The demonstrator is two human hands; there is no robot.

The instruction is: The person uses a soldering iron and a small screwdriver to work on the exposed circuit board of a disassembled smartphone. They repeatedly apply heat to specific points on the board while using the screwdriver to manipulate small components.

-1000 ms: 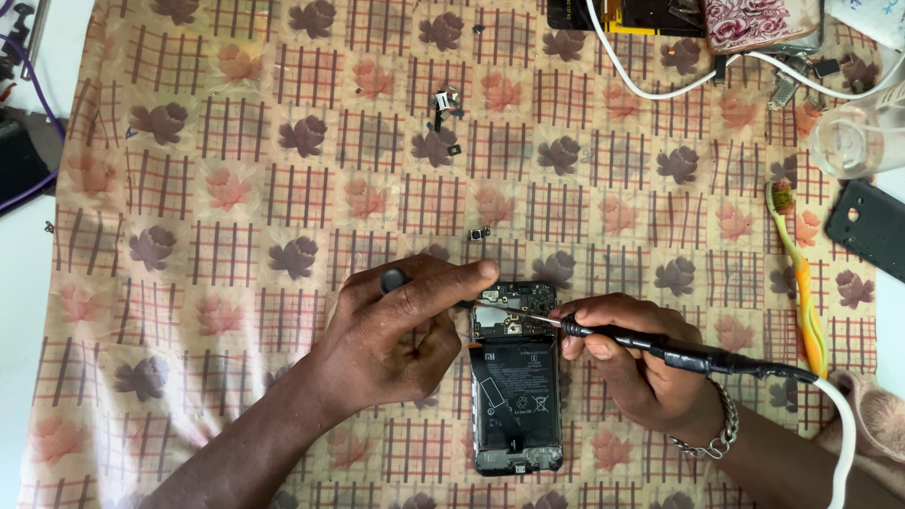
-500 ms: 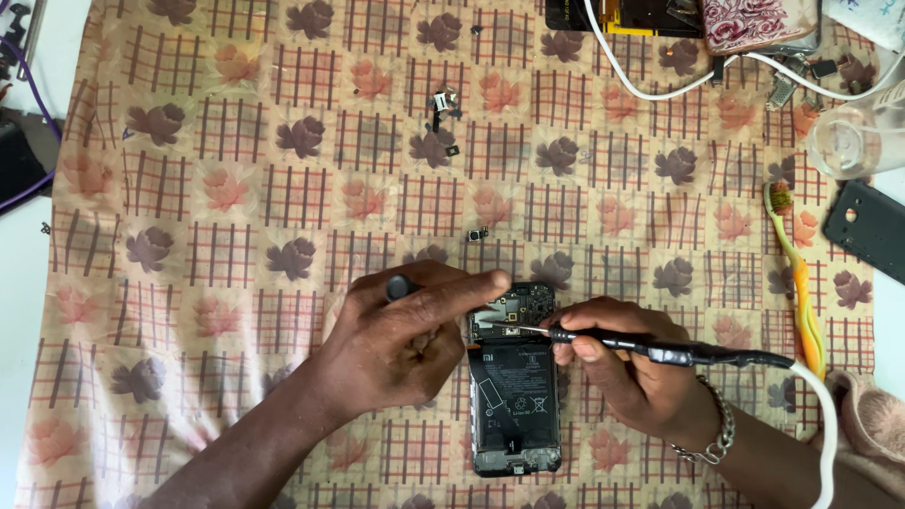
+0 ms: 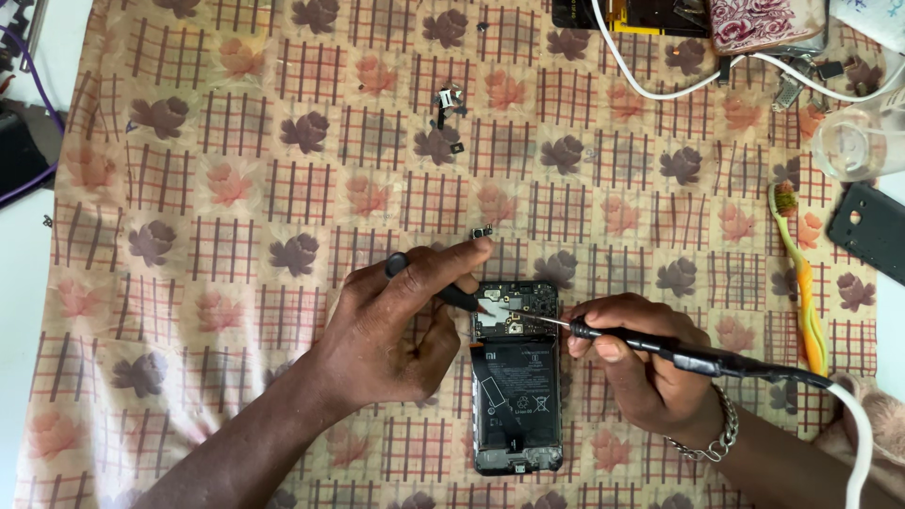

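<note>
An opened smartphone (image 3: 517,396) lies back-up on the patterned cloth, its battery and circuit board exposed. My left hand (image 3: 396,325) rests beside the phone's upper left and grips black tweezers (image 3: 443,290) whose tips touch the board. My right hand (image 3: 641,363) holds a black soldering iron (image 3: 679,351) like a pen. Its thin metal tip reaches left onto the board near the tweezer tips. A white cord runs from the iron off the lower right.
Small metal parts (image 3: 449,99) and a tiny piece (image 3: 483,232) lie above the phone. A toothbrush (image 3: 801,273) and a dark phone cover (image 3: 872,231) sit right. A glass cup (image 3: 853,141), white cables (image 3: 650,80) and a floral case (image 3: 764,21) are at top right.
The soldering iron tip has shifted slightly on the board and my left hand has turned a little with the tweezers. The phone has not moved.
</note>
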